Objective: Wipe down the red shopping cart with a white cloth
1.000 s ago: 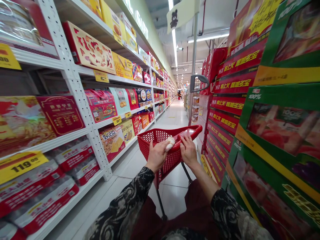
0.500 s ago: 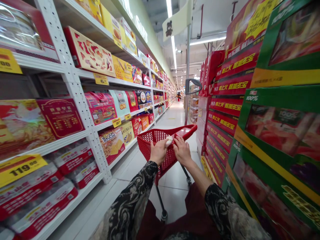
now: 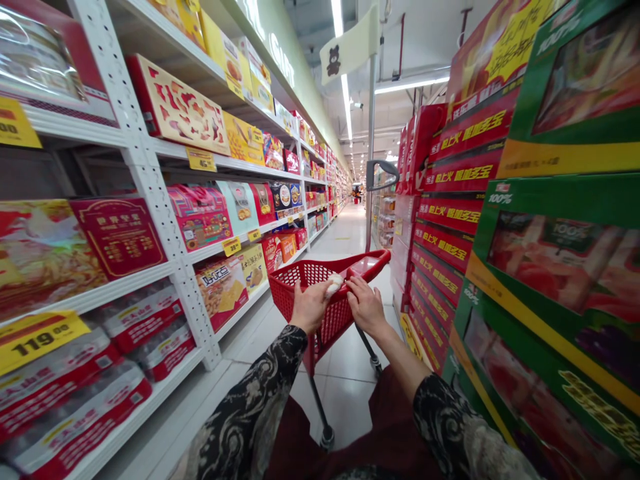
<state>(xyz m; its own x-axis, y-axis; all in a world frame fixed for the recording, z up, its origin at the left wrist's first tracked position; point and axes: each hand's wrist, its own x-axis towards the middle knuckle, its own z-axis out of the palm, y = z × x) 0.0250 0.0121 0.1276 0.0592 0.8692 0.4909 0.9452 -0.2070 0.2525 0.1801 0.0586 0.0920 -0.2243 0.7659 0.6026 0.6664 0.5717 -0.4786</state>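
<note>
In front of me stands a red shopping cart (image 3: 310, 270) with a perforated basket on metal legs with wheels. My left hand (image 3: 311, 305) is closed around a small off-white lump (image 3: 334, 285) that resembles a garlic bulb, in line with the cart's near rim. Just to its right, my right hand (image 3: 367, 305) has its fingers bent and drawn together, close to the lump. What those fingertips hold, if anything, I cannot make out. Both hands are in front of the cart's near side and hide part of it.
White shelves (image 3: 145, 160) of boxed goods line the left. On the right rise stacked red cartons (image 3: 445, 213) and green fruit-picture boxes (image 3: 550, 253). A metal pole (image 3: 371, 133) with a bear flag stands ahead. The tiled aisle (image 3: 350, 227) runs on into the distance.
The view has shifted slightly, with the cart and both hands a little further left in it. The lump has turned slightly in my left hand.
</note>
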